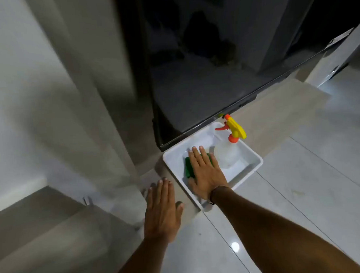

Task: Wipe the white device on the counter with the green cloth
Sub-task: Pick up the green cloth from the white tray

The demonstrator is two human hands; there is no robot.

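A folded green cloth [189, 166] lies inside a white plastic bin [252, 155] on the counter. My right hand [204, 174] rests flat on top of the cloth, fingers straight and together, covering most of it. My left hand [162, 211] hovers flat and open just left of the bin, holding nothing. No separate white device is visible to me in this view.
A clear spray bottle [226, 154] with a yellow and orange trigger head [235, 128] lies in the bin's right side. A large dark glass panel [213, 71] rises right behind the bin. A grey wall [57, 101] stands at left. Glossy light tiles [324, 169] spread to the right.
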